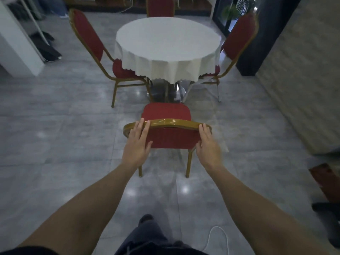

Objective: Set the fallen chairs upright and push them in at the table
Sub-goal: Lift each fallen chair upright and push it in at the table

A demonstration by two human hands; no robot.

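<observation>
Dark trouser leg (147, 234) and shoe toe at bottom edge, mid-stride, w/ white cable (217, 234) looped on floor (55, 144) just beside, so likely stepping fwd to lean body weight into push. Both forearms stretched out ahead, reaching for near chair (166, 115). Left hand (137, 146) laid flat on rear of backrest, fingers straight and spread, tips up on gold top rail (173, 124), thumb out over red padding; pressing, not gripping. Right hand (208, 146) on other corner of backrest, fingers straight along frame edge, nothing curled round; also flat, pressing. One palm per corner prob. keeps chair tracking straight rather than swivelling. Chair upright on its legs, seat pointing at table (168, 43), front edge of seat near table base but not yet under cloth; so righting looks done for this one, pushing-in step in hand. Beyond: round table w/ white cloth hanging in scalloped hem, chrome pedestal below. Left chair (88, 35) upright, seat part tucked under cloth hem. Right chair (237, 37) same, angled in on opp. side. Far chair (160, 6) upright behind table, only backrest showing. No fallen chair visible; near one seems last to go in.
</observation>
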